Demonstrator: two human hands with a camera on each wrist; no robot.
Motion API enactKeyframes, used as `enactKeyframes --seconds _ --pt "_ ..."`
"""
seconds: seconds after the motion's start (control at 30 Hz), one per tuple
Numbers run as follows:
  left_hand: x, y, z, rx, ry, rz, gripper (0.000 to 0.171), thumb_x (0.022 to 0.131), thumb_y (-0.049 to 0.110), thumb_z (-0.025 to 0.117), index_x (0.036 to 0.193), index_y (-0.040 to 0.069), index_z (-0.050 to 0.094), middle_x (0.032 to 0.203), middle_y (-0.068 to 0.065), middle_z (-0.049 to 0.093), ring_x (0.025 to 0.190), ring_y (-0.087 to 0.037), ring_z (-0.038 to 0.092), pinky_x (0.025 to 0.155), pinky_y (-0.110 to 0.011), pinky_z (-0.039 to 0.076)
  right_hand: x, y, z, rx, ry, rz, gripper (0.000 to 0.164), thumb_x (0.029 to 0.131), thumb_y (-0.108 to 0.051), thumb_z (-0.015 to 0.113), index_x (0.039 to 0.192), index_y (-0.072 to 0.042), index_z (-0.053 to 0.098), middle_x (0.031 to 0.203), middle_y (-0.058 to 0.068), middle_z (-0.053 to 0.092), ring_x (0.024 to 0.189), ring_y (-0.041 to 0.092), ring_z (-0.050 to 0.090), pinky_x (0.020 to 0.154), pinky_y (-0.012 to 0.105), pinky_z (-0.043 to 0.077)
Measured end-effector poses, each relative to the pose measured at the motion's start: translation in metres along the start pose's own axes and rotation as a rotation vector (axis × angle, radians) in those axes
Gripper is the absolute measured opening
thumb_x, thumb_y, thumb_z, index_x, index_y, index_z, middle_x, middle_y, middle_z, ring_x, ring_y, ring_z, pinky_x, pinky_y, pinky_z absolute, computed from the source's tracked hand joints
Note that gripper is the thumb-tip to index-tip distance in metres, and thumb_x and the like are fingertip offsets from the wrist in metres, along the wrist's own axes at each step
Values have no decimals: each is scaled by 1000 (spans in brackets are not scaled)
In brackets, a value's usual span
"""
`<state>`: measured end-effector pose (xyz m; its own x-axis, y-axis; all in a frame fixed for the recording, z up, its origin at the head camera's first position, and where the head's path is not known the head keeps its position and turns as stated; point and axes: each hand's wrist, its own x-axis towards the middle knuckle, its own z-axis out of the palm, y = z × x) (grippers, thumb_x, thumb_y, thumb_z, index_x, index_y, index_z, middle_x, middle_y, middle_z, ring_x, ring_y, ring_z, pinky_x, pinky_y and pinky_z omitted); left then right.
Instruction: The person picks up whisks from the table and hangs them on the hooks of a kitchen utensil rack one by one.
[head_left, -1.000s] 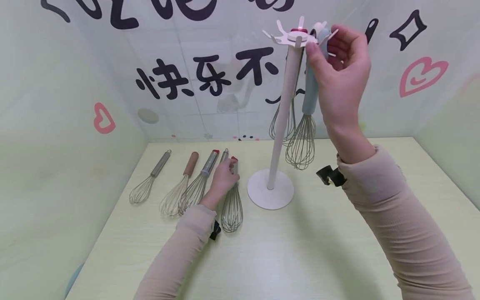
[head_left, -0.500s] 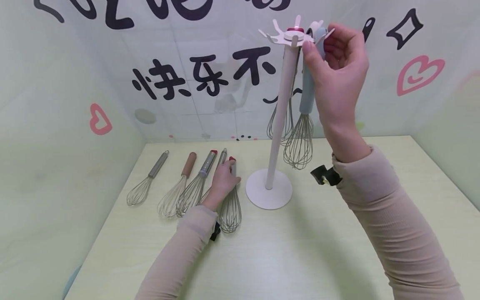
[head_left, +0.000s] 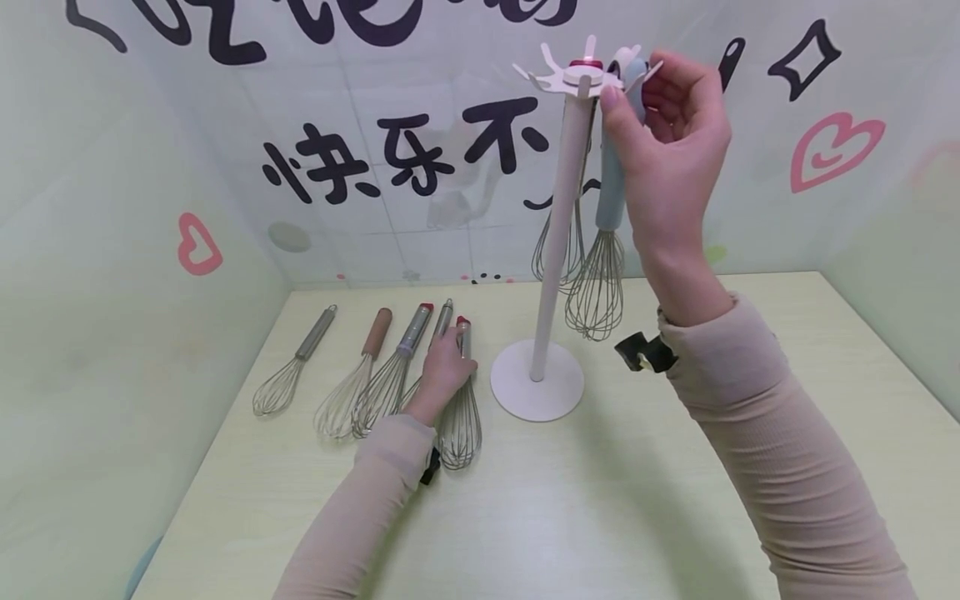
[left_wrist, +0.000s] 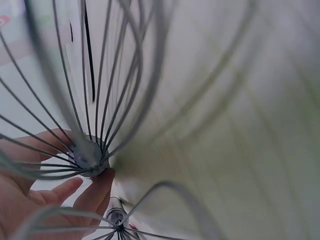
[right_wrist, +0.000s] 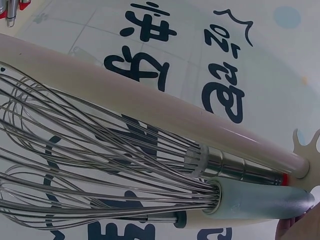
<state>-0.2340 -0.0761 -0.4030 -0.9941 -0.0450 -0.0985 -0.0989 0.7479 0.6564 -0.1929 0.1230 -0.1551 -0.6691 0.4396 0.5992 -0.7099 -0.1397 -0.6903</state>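
Around the handle of a steel whisk with a red end (head_left: 460, 433), my left hand (head_left: 444, 367) curls its thumb and fingers; the whisk lies on the table. In the left wrist view, the fingers meet at its wire collar (left_wrist: 90, 157). My right hand (head_left: 671, 150) is raised at the top of a white stand (head_left: 557, 225) and pinches the upper end of a light blue whisk handle (head_left: 611, 179). That whisk hangs wires down beside the pole. Behind it, in the right wrist view, hang a steel-handled whisk (right_wrist: 225, 162) and one with a beige handle (right_wrist: 200, 220).
Left of my left hand lie a plain steel whisk (head_left: 445, 315), a red-ended whisk (head_left: 412, 329), a brown-handled whisk (head_left: 377, 333) and a grey-handled whisk (head_left: 317, 332). The stand's round base (head_left: 517, 392) rests just to the right. A printed backdrop (head_left: 330, 242) rises behind the table.
The view has shifted slightly. My left fingers have drawn down along the red-ended whisk's handle, showing more of its end. My right hand stays at the blue handle.
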Motion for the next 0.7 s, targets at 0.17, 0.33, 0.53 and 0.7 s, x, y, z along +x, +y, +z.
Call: enactKeyframes --seconds 0.17,0.33,0.53,0.7 --pt "-1 -1 -1 -2 1 -10 66 79 3 66 141 4 42 125 -26 51 100 -35 59 84 -44 56 1 1 -1 4 0 6 30 76 3 68 104 -1 57 95 3 58 89 14 53 82 21 46" --pt "-1 -2 -1 -8 14 -8 66 79 6 67 140 4 43 125 -26 52 98 -34 60 80 -41 57 3 2 -3 -4 -10 16 30 77 2 68 105 -1 57 97 3 58 92 14 53 86 22 47" --pt "-2 0 -4 -42 44 19 65 78 4 68 139 0 44 120 -24 56 96 -33 61 76 -38 58 6 5 -8 7 -29 31 32 77 1 69 106 -2 57 99 3 59 94 15 54 88 22 47" --pt "-2 4 -7 -106 60 26 68 79 4 69 140 0 41 127 -25 54 102 -34 62 81 -40 59 10 6 -12 20 -55 53 30 78 2 70 105 -4 57 99 4 59 95 15 54 89 22 47"
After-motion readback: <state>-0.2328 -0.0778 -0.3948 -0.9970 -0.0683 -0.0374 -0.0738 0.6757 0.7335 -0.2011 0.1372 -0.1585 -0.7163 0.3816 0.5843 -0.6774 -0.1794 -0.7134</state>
